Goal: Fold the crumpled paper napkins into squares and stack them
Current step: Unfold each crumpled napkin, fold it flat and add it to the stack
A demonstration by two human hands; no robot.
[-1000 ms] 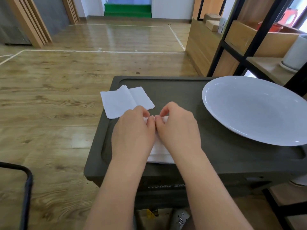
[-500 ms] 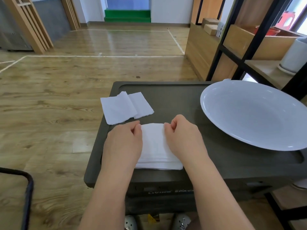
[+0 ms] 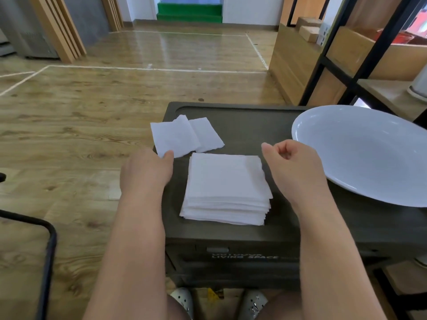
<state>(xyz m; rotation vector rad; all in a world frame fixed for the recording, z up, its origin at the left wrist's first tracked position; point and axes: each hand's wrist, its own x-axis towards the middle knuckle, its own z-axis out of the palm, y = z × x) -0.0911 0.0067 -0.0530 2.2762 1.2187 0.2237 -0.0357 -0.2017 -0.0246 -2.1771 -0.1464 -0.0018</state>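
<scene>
On the front face of the dark storage box point(image 3: 231, 262), just under its lid, pale capital letters read "LIVING SPACE". A second line of lettering sits right above those words, but it is too blurred to make out.

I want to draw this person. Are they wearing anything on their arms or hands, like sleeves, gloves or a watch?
Nothing shows on them. The left hand and right hand are bare, with no gloves, rings or watch in view. Both forearms are bare too, with no sleeves down to the bottom of the picture. The fingernails look short and plain.
</scene>
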